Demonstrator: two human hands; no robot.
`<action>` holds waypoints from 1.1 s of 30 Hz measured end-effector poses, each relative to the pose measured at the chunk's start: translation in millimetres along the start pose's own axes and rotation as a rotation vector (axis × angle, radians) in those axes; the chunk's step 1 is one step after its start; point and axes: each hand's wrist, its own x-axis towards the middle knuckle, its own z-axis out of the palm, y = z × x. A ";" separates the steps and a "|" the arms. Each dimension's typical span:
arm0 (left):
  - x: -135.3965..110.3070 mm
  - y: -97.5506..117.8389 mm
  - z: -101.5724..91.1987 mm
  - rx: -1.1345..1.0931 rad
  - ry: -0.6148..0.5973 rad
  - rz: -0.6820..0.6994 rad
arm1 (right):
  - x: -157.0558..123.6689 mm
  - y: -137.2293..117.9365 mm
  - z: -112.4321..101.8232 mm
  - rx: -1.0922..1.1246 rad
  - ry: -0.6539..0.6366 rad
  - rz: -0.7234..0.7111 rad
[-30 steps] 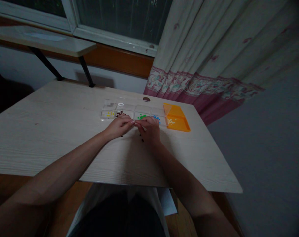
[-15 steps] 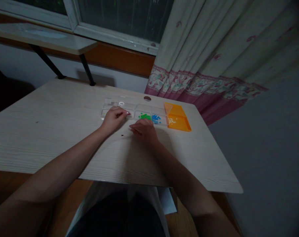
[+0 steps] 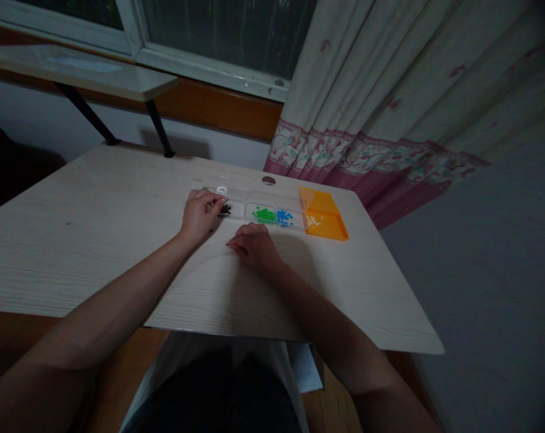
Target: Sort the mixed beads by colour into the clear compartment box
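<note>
My left hand (image 3: 200, 216) is over the left part of a clear plastic compartment box (image 3: 238, 208), thumb and fingers pinched together. Dark small pieces (image 3: 226, 210) lie in the compartment by its fingertips. Whatever the pinch holds is too small to make out. Low at the table in front of the box rests my right hand (image 3: 256, 248), its thumb and index fingertips closed together. Anything between them is too small to tell. Green pieces (image 3: 265, 214) and blue pieces (image 3: 284, 218) fill two neighbouring compartments beyond the right hand.
An orange tray with a raised flap (image 3: 328, 224) stands at the box's right end, with pale pieces (image 3: 315, 221) beside it. A brown round spot (image 3: 268, 180) is near the table's back edge. A raised shelf (image 3: 101, 75) stands at back left; a curtain (image 3: 344, 144) hangs behind.
My left hand has shifted left, uncovering the dark pieces. My right hand has moved slightly left and nearer to me, its fingertips closing where a small dark piece lay; that piece no longer shows.
</note>
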 end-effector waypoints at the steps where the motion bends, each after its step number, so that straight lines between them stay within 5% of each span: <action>1: 0.1 -0.9 -0.3 0.008 -0.001 0.003 | -0.3 1.1 -0.9 0.003 0.011 0.010; 11: 0.6 3.3 -4.8 -0.032 0.012 -0.002 | -3.7 12.1 -1.5 0.005 0.161 0.074; 21: -7.6 16.7 5.9 -0.245 -0.430 0.295 | -4.9 19.4 -6.6 -0.082 0.316 0.183; 33: -4.9 16.8 1.1 -0.217 -0.255 0.177 | -6.2 19.2 -3.4 -0.061 0.351 0.164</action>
